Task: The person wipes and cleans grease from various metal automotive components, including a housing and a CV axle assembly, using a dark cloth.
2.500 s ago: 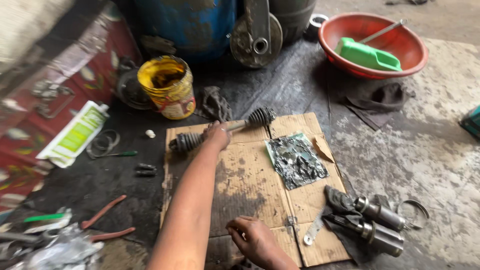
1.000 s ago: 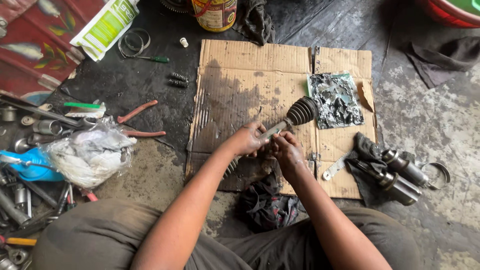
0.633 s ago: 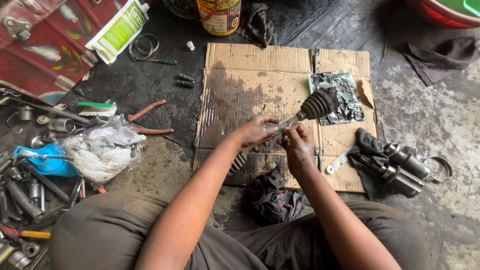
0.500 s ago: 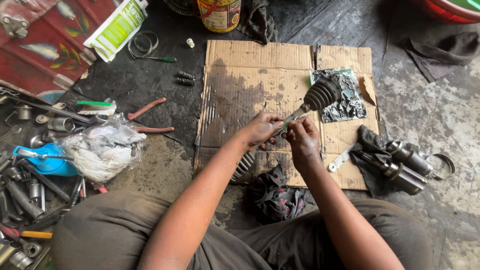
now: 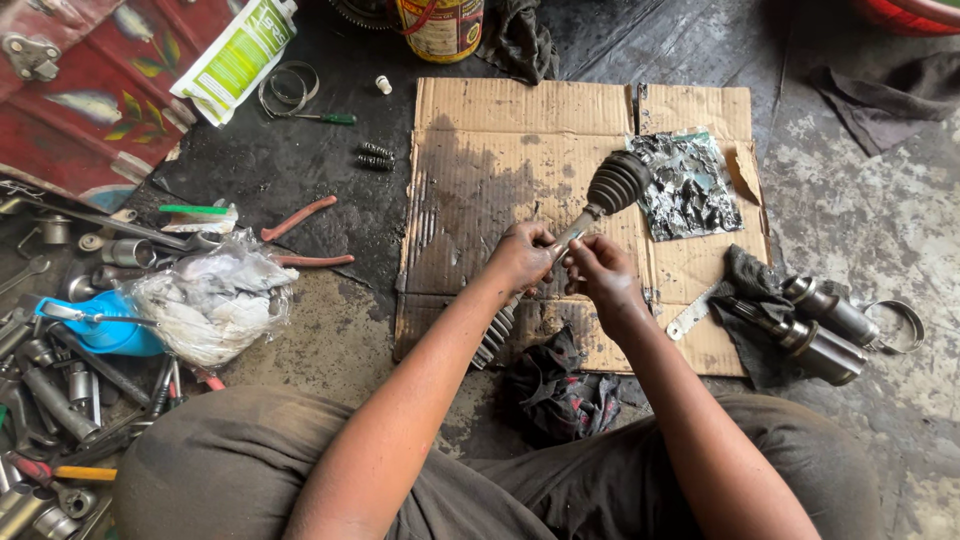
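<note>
Since half a second ago, grey steel axle shaft with black ribbed rubber boots (image 5: 580, 222) tilts slightly; both hands' grips, left hand (image 5: 522, 258) and right hand (image 5: 597, 272), closed mid-shaft, axis toward 1 o'clock.

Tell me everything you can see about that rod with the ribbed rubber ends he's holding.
The shaft is a slim grey metal rod with a black ribbed rubber boot at each end. It slants over the stained cardboard: upper boot beside a crumpled foil packet, lower boot under the forearm. The left hand and right hand grip its middle.
</note>
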